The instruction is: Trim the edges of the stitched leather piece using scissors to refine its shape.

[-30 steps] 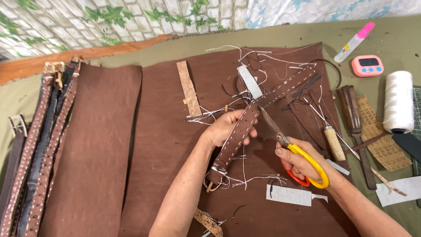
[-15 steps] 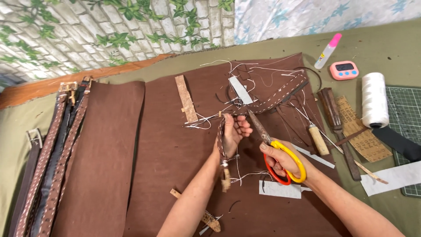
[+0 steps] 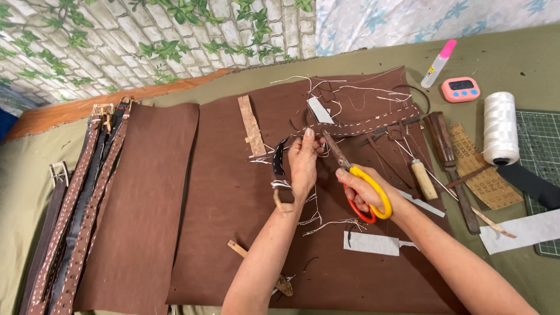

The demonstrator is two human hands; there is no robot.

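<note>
left hand [image 3: 303,166] – grips belt strap [image 3: 279,160] | right hand [image 3: 364,189] – yellow-handled scissors [image 3: 356,181]

This looks like a small workshop where someone makes leather belts. Big brown leather sheets [image 3: 146,198] cover the tabletop [image 3: 361,64]. Finished belts [image 3: 76,216] lie in a row at 9 o'clock. At 3 o'clock sit a spool of white thread [image 3: 500,128], a green cutting mat [image 3: 542,157], wooden-handled tools [image 3: 446,151] and a pink timer [image 3: 461,89].
</note>
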